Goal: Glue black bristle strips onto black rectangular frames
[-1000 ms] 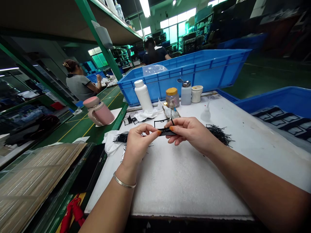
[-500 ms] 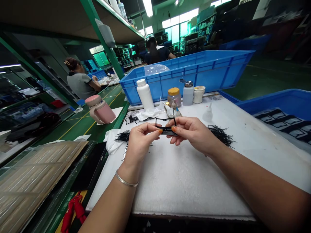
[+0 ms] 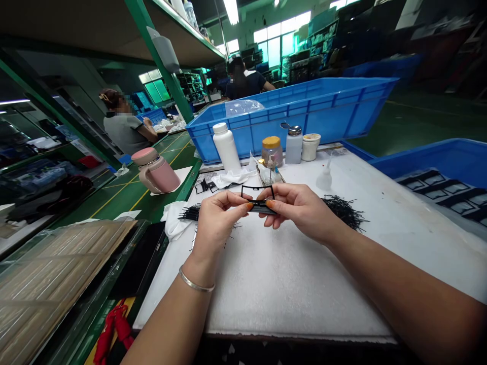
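Between my two hands is a small black rectangular frame [image 3: 257, 188], held above the white work surface with its open window facing me. My left hand [image 3: 220, 215] pinches its lower left side between thumb and fingers. On the lower right side, my right hand [image 3: 292, 205] grips it the same way, thumb in front. The fingertips hide part of its lower bar. Beyond my right hand lies a heap of thin black strips [image 3: 346, 212]; a smaller bunch of black strips [image 3: 189, 212] rests left of my left hand, beside a white cloth [image 3: 175, 223].
Behind the hands stand a white bottle [image 3: 227, 147], a yellow-lidded jar [image 3: 272, 150], a pump bottle [image 3: 294, 146] and a small squeeze bottle [image 3: 324, 177]. A large blue crate [image 3: 319, 116] borders the back. At left is a pink mug [image 3: 158, 174]. Two people sit farther off.
Both hands keep their hold on the black frame, which sits almost as before. The whole view has shifted very slightly; nothing was picked up or let go.
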Demonstrator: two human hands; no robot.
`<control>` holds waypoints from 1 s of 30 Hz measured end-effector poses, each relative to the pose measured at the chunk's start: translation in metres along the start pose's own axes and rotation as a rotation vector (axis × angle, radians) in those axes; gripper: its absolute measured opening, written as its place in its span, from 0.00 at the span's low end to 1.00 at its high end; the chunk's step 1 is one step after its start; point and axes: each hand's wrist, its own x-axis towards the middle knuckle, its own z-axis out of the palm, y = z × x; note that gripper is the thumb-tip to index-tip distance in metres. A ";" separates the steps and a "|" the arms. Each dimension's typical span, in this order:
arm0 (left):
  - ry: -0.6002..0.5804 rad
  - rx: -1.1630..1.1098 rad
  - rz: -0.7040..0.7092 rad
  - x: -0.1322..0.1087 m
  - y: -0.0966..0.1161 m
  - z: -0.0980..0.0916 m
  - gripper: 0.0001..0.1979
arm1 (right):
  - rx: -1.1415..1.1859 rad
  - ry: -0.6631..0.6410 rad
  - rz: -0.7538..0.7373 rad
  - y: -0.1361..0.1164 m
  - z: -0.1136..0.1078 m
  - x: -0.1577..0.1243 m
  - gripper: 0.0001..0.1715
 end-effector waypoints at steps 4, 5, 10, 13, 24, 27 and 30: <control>-0.029 0.029 0.031 -0.001 0.000 0.000 0.05 | 0.010 0.020 0.013 0.002 0.003 0.000 0.14; -0.033 0.034 0.043 -0.001 0.000 0.000 0.05 | 0.008 0.029 0.017 0.003 0.004 0.000 0.14; -0.016 0.082 0.099 -0.003 0.003 0.005 0.05 | -0.040 0.075 0.022 0.005 0.006 0.001 0.11; -0.011 0.084 0.116 -0.003 0.003 0.006 0.05 | -0.056 0.095 0.025 0.004 0.007 0.000 0.09; 0.046 0.137 0.131 -0.001 -0.001 0.000 0.07 | -0.017 0.122 0.030 0.003 0.007 0.000 0.06; 0.048 0.194 0.123 -0.001 0.002 0.000 0.07 | -0.023 0.143 0.031 0.004 0.007 -0.001 0.06; 0.064 0.309 0.126 -0.002 0.005 0.000 0.05 | -0.034 0.159 0.023 0.005 0.007 0.000 0.06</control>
